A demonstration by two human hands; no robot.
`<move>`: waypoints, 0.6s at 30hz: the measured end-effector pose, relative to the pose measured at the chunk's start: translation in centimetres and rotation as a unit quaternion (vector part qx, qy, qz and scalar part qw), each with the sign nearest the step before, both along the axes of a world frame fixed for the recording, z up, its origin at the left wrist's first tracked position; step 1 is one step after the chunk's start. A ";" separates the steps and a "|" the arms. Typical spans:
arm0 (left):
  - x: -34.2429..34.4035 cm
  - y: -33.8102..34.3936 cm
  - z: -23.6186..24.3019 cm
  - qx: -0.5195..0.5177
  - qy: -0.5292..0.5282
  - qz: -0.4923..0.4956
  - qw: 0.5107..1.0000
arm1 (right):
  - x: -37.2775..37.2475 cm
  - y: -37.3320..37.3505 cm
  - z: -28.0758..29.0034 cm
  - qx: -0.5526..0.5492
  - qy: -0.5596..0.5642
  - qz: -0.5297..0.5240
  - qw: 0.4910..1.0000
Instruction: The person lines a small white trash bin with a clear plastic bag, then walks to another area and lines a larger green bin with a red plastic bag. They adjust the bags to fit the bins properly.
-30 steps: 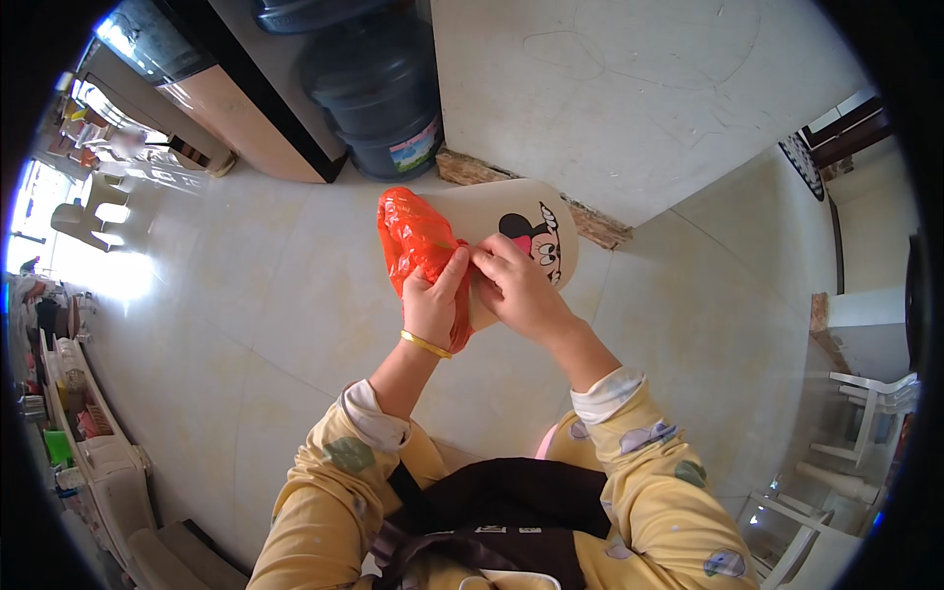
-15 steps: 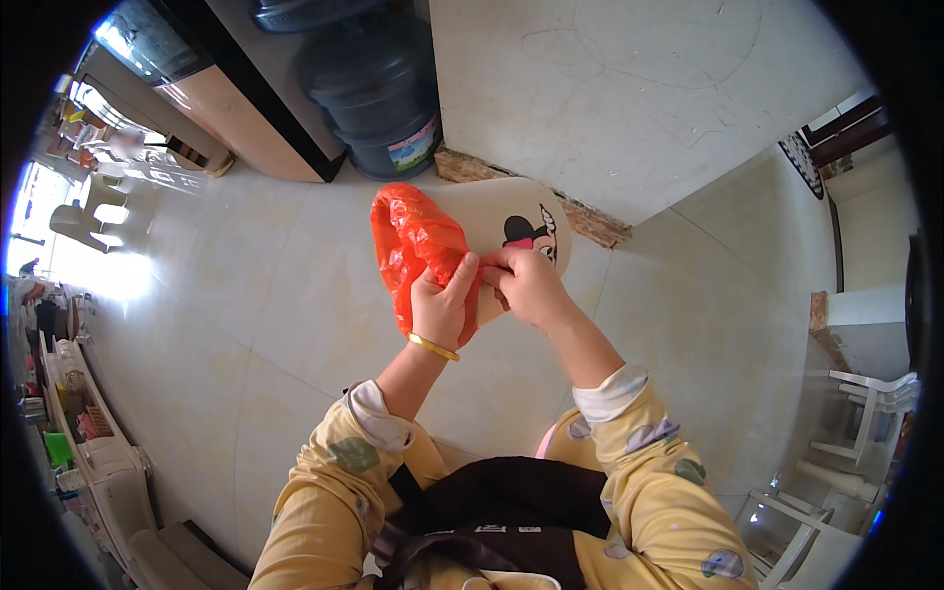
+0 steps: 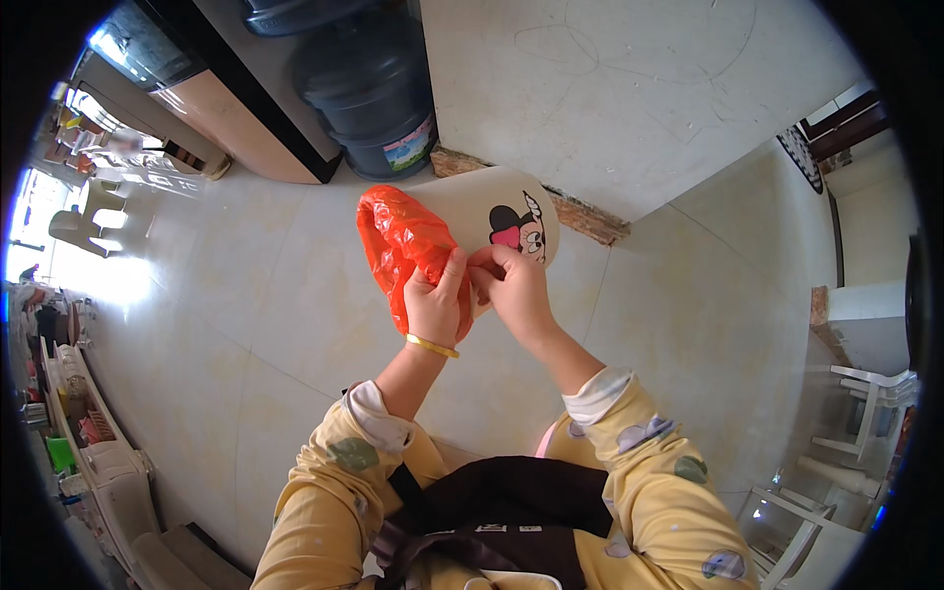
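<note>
My left hand [image 3: 436,307] grips a crumpled orange plastic bag [image 3: 401,241], with a gold bangle on its wrist. My right hand [image 3: 513,292] pinches the same bag's edge right beside the left hand's fingers. Both hands are held over a cream, round-topped bin [image 3: 492,202] with a cartoon mouse picture on its side. The bag drapes over the bin's left side. My sleeves are yellow with grey patches.
A large dark blue water bottle [image 3: 379,98] stands behind the bin against the white wall. A strip of rough brick [image 3: 585,214] runs along the wall's foot. White plastic chairs [image 3: 865,413] stand at the right, a white shelf unit [image 3: 93,452] at the left.
The orange bag has been pulled further over the bin's left side, and both hands have drawn closer together at its edge.
</note>
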State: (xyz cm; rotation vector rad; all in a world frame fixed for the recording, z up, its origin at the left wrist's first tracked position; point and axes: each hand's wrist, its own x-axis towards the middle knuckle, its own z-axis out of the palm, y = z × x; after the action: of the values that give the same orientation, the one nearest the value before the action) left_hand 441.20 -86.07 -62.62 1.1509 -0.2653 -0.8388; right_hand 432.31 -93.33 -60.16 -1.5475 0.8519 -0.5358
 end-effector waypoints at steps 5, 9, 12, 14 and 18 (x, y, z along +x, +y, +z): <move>0.1 -0.3 1.0 -0.063 0.152 -0.001 0.986 | 0.0 1.1 -0.9 -0.242 -0.021 0.004 0.970; 0.0 0.8 2.7 -0.126 0.267 -0.120 0.948 | 0.1 2.0 0.8 -0.242 0.062 0.027 0.968; 0.1 0.8 2.3 -0.124 0.256 -0.151 0.947 | 0.2 1.8 0.9 -0.253 0.073 0.028 0.964; 0.8 0.8 1.5 -0.139 0.266 -0.181 0.937 | 0.1 1.0 0.6 -0.200 0.066 0.050 0.976; 0.2 0.3 2.6 -0.060 0.158 -0.231 0.958 | -0.2 0.1 0.4 -0.231 0.105 0.010 0.967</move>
State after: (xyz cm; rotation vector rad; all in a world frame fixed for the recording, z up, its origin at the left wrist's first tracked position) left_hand 441.44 -85.81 -59.98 0.8339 -0.3201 -1.3833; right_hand 432.14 -93.20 -59.77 -2.0646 0.9118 -0.5909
